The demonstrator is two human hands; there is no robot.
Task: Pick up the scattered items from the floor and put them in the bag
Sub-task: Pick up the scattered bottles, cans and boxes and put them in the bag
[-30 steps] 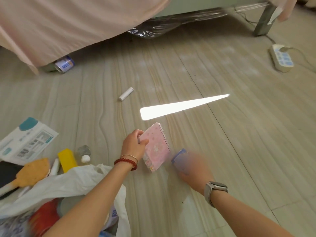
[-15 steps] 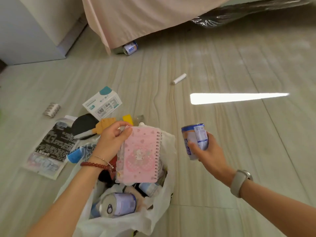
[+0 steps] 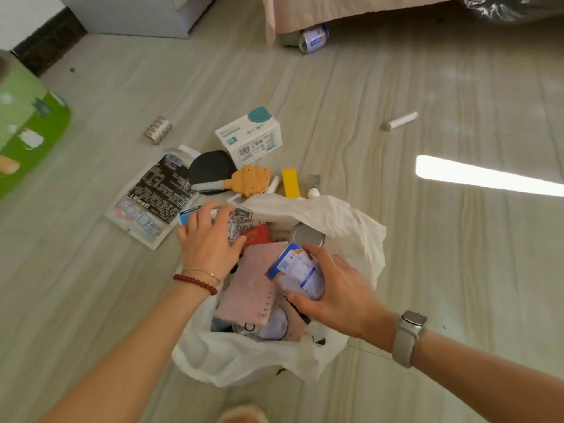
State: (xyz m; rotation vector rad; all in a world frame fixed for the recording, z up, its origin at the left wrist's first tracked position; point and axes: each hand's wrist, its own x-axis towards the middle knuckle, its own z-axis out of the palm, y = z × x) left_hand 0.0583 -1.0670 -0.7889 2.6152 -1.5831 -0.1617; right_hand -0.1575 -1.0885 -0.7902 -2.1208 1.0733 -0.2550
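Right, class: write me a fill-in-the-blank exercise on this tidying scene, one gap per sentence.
1. The right hand grips a blue and white ____ over the white plastic bag.
2. The pink spiral notebook lies ____ the bag.
3. The small white tube lies on the ____.

Missing: can; inside; floor

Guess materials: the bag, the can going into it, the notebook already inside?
Bag: thin white plastic film, likely polyethylene; it crinkles, slumps and shows a slight sheen. Can in the right hand: probably metal under a glossy blue-and-white printed label. Notebook: matte pink card or paper cover, punched binding holes along one edge.
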